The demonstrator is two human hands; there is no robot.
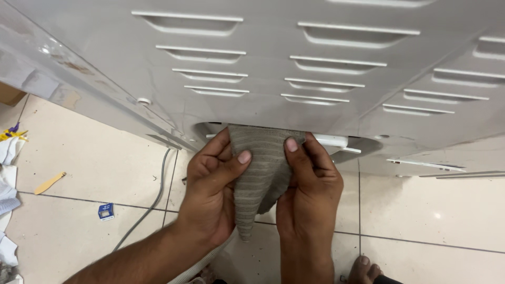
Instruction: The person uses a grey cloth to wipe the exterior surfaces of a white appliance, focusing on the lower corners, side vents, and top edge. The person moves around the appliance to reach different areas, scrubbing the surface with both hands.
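Observation:
A grey ribbed cloth (260,168) hangs from my two hands, pressed against the lower edge of a white metal appliance panel (263,100) with several louvred vents. My left hand (210,186) pinches the cloth's left side with thumb on top. On the cloth's right side, my right hand (310,184) grips it the same way. The cloth's top edge sits at a recess in the panel, beside a white plastic fitting (331,141). Its lower tip points down between my wrists.
A grey cable (152,202) runs down across the tiled floor, and a corrugated hose (197,268) lies under my left forearm. A small blue packet (105,211), a yellow stick (48,183) and white rags (7,184) lie left. My toes (363,269) show at the bottom.

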